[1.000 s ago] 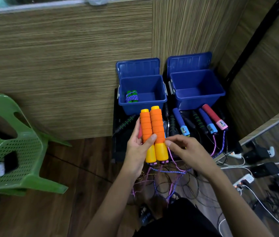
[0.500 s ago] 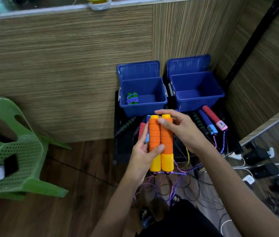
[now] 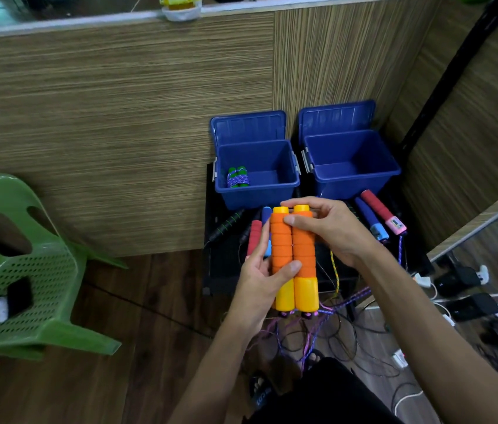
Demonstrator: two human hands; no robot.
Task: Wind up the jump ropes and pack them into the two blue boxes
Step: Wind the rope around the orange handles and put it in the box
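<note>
1. Holding the pair of orange foam-ribbed jump-rope handles with yellow plastic ends (image 3: 294, 258) upright and side by side is the work of both hands: the left hand (image 3: 261, 283) grips them low, thumb across the front and fingers curled behind, while the right hand (image 3: 330, 231) clasps the upper part, thumb pressed on the foam and fingers wrapped over the tops.

2. The purple braided cord (image 3: 311, 332) of this rope hangs loose from the handles' lower ends down into a tangle of cords on the floor, so I judge the step in hand to be the start of winding: handles gathered, cord not yet wrapped.

3. The next move calls for one hand to keep the two handles pressed together while the other frees itself, catches the cord near the handle ends and leads it round the foam in snug turns. The risk, as I see it, is dragging neighbouring cords up with it.

4. The left open blue plastic box (image 3: 256, 172) already holds one wound green-handled rope bundle (image 3: 237, 177); the right open blue plastic box (image 3: 352, 162) shows nothing inside.

5. Several unwound ropes lie on the black stand in front of the boxes, among them a red-handled one (image 3: 377, 207) and a blue-handled one (image 3: 366, 215), so most of the task seems to remain.
</note>
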